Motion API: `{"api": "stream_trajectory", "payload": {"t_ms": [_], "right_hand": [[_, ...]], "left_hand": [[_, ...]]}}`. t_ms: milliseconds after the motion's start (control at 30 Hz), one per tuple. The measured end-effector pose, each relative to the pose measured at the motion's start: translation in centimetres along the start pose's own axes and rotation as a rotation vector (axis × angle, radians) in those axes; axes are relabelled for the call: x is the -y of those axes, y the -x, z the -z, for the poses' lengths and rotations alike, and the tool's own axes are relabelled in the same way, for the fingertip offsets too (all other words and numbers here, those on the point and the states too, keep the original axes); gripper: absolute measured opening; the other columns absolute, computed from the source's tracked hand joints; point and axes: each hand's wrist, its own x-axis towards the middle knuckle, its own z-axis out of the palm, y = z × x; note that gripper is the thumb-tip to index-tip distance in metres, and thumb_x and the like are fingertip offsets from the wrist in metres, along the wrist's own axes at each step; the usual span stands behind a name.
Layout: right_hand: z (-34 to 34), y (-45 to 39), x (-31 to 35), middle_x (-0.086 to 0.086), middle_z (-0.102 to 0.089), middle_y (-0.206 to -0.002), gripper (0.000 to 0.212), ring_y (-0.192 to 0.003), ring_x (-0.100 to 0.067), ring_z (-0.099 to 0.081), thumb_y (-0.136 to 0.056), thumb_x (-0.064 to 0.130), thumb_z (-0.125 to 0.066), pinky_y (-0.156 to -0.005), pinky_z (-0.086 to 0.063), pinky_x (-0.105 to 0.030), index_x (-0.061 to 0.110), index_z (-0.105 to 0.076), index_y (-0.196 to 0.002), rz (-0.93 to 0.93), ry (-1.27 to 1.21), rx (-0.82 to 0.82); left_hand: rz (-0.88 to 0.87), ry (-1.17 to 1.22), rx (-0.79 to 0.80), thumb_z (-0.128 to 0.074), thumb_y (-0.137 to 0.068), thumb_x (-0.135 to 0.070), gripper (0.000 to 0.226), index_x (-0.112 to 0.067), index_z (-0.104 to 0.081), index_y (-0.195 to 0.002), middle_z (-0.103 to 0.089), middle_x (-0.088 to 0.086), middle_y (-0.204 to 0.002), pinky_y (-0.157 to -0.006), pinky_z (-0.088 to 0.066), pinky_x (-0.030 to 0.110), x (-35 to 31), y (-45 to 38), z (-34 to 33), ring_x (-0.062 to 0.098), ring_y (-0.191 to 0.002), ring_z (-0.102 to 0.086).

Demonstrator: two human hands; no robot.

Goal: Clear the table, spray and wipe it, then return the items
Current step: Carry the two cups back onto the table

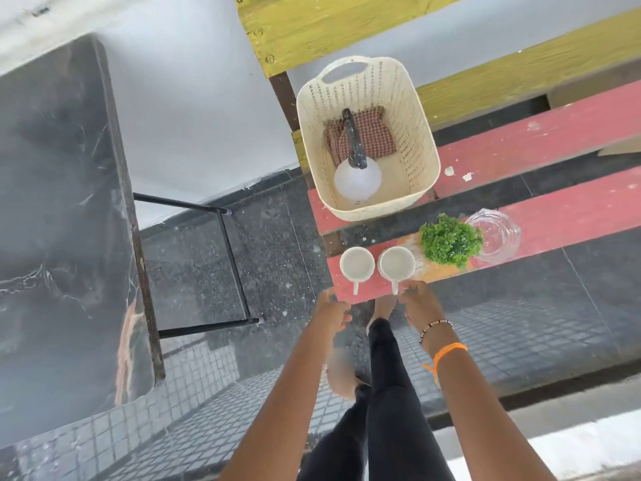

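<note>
Dark marble table (52,210) at 9 o'clock, black legs, top bare; dark speckled floor, small tiles near feet. Red-and-yellow slatted bench (555,140) at 1–3 o'clock. Left hand (333,308) loosely curled, holds nothing, just short of left mug (357,265). Right hand (418,302) fingertips at handle of right mug (396,263), grip unclear. Both mug handles point 6 o'clock. Basket (412,133) at 12: spray bottle (357,178) lies nozzle toward 12, on checked cloth (376,133). Green plant (451,243), glass dish (496,237) at 2
</note>
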Motion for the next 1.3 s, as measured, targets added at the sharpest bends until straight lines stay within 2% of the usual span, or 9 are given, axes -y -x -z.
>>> {"api": "stream_trajectory", "payload": {"t_ms": [100,200,333,400,467,533,667,867,1300], "right_hand": [[-0.9,-1.0,-0.9,-0.010,-0.046,-0.096,0.026,-0.088,-0.020,-0.041,-0.089,0.004,-0.041,-0.060,-0.031,-0.026,0.005,-0.057,-0.110,-0.013,0.064,0.033],[-1.5,-1.5,-1.1,-0.013,-0.045,-0.086,0.027,-0.083,-0.022,-0.040,-0.087,0.003,-0.042,-0.068,-0.032,-0.031,0.016,-0.046,-0.064,0.001,0.120,0.053],[-1.6,-0.8,-1.3,-0.010,-0.050,-0.081,0.024,-0.083,-0.021,-0.045,-0.092,0.011,-0.043,-0.073,-0.034,-0.031,0.013,-0.046,-0.069,0.026,0.127,0.002],[-1.6,-0.4,-1.1,-0.006,-0.050,-0.064,0.030,-0.078,-0.021,-0.047,-0.093,0.012,-0.041,-0.068,-0.034,-0.030,0.012,-0.047,-0.063,0.049,0.164,0.006],[-1.6,-0.1,-0.7,-0.001,-0.047,-0.057,0.026,-0.070,-0.022,-0.048,-0.093,0.010,-0.039,-0.058,-0.032,-0.029,0.003,-0.058,-0.077,0.058,0.173,0.018],[-1.6,0.0,-0.2,-0.001,-0.047,-0.056,0.024,-0.058,-0.021,-0.046,-0.093,0.008,-0.038,-0.053,-0.031,-0.027,0.002,-0.060,-0.087,0.067,0.182,0.015],[-1.5,0.9,1.1,-0.002,-0.046,-0.053,0.024,-0.048,-0.013,-0.042,-0.091,0.006,-0.039,-0.049,-0.030,-0.025,0.010,-0.054,-0.071,0.077,0.156,-0.012],[-4.4,7.0,4.7,-0.001,-0.048,-0.051,0.035,-0.051,-0.017,-0.042,-0.091,0.011,-0.043,-0.063,-0.034,-0.033,0.017,-0.051,-0.057,0.209,0.156,0.060],[-18.7,27.0,16.7,0.001,-0.047,-0.054,0.033,-0.051,-0.013,-0.041,-0.093,0.017,-0.045,-0.053,-0.030,-0.027,0.019,-0.052,-0.061,0.715,0.288,0.374]], "left_hand": [[0.000,0.003,0.020,-0.042,-0.096,-0.008,0.042,-0.017,-0.038,-0.137,-0.053,-0.004,-0.095,-0.059,-0.040,0.020,0.6,-1.2,-0.7,0.007,-0.070,-0.053],[0.002,-0.003,0.064,-0.041,-0.096,-0.010,0.042,-0.020,-0.038,-0.137,-0.054,-0.003,-0.104,-0.059,-0.042,0.020,0.6,-2.2,-1.5,0.006,-0.073,-0.056],[0.034,0.010,0.088,-0.044,-0.096,-0.017,0.031,-0.016,-0.047,-0.126,-0.058,-0.006,-0.088,-0.060,-0.040,0.023,0.2,-2.7,-1.9,0.007,-0.072,-0.056],[0.045,0.049,0.108,-0.047,-0.095,-0.018,0.019,-0.016,-0.051,-0.113,-0.060,-0.006,-0.085,-0.062,-0.041,0.023,0.0,-2.6,-2.3,0.008,-0.073,-0.056],[0.062,0.101,0.139,-0.046,-0.095,-0.019,0.007,-0.017,-0.052,-0.097,-0.061,-0.005,-0.082,-0.067,-0.042,0.023,-0.1,-2.3,-2.8,0.009,-0.073,-0.057],[0.057,0.146,0.131,-0.043,-0.096,-0.019,0.015,-0.018,-0.050,-0.083,-0.059,-0.004,-0.076,-0.067,-0.041,0.023,-0.1,-2.3,-3.2,0.008,-0.067,-0.055],[-0.049,0.236,0.003,-0.040,-0.097,-0.016,0.027,-0.019,-0.049,-0.071,-0.044,-0.002,-0.062,-0.050,-0.035,0.014,-0.7,-1.9,-2.0,0.006,-0.052,-0.039],[-0.229,0.277,-0.027,-0.037,-0.097,-0.009,0.031,-0.015,-0.053,-0.070,-0.042,0.001,-0.055,-0.041,-0.027,0.014,-0.1,3.8,4.6,0.007,-0.041,-0.035],[-0.747,0.579,-0.340,-0.045,-0.096,-0.012,0.037,-0.018,-0.048,-0.059,-0.035,-0.011,-0.047,-0.042,-0.029,0.008,3.8,19.9,25.8,0.001,-0.042,-0.030]]}}
